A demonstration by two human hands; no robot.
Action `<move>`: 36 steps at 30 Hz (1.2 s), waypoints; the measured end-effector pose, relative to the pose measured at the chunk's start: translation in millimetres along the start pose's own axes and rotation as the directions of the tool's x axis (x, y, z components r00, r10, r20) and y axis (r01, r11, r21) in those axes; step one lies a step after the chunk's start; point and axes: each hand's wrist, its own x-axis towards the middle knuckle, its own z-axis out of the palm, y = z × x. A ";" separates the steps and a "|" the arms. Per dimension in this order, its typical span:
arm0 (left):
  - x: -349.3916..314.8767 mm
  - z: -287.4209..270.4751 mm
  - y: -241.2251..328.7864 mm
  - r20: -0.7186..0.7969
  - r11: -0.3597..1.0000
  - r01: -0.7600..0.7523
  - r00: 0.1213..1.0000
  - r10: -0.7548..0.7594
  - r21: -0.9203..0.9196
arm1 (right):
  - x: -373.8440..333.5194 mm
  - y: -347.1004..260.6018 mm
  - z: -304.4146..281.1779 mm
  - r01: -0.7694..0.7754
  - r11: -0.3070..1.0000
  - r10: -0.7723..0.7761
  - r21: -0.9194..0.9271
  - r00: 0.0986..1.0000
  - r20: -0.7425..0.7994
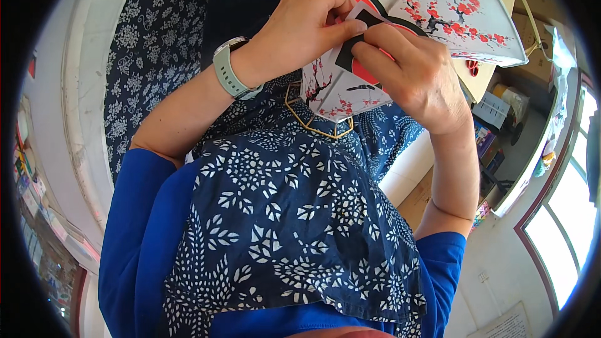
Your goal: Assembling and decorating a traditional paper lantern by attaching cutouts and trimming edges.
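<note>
A small black and red paper piece is being pressed or peeled against the face of a white paper lantern panel printed with red plum blossom, and both hands are pinching together over it. The left hand, coming in with a pale green wristwatch on its wrist, is gripping the upper edge of the piece between thumb and fingertips; the right hand is closing over the lower side, its forefinger lying flat across the black part. Whether the piece is being stuck down or lifted off I cannot tell. Judging by the grip, the step in hand is seating this cut-out on the panel, and the next move is likely calling for a steady hold with one hand while the other smooths along the edge.

Just below the hands a thin gold wire frame is hanging from the panel. Beyond the right hand a second blossom-printed panel is spreading outward. Beneath the forearms a blue floral apron is filling the view, with cardboard boxes stacked past the right hand.
</note>
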 end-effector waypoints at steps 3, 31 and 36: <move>0.1 0.4 -0.6 0.002 1.000 0.004 1.000 -0.004 -0.001 | -2.6 5.1 -1.7 0.001 0.999 0.000 -0.037 0.999 0.040; 5.0 0.5 -0.8 -0.024 0.998 0.004 1.000 -0.006 -0.063 | -67.5 -43.2 -14.6 -0.658 0.737 0.673 0.153 0.734 -0.090; 12.8 2.5 7.8 -0.004 0.989 -0.032 0.999 0.033 0.148 | -66.0 -42.0 1.4 -0.667 0.745 0.657 -0.026 0.739 -0.148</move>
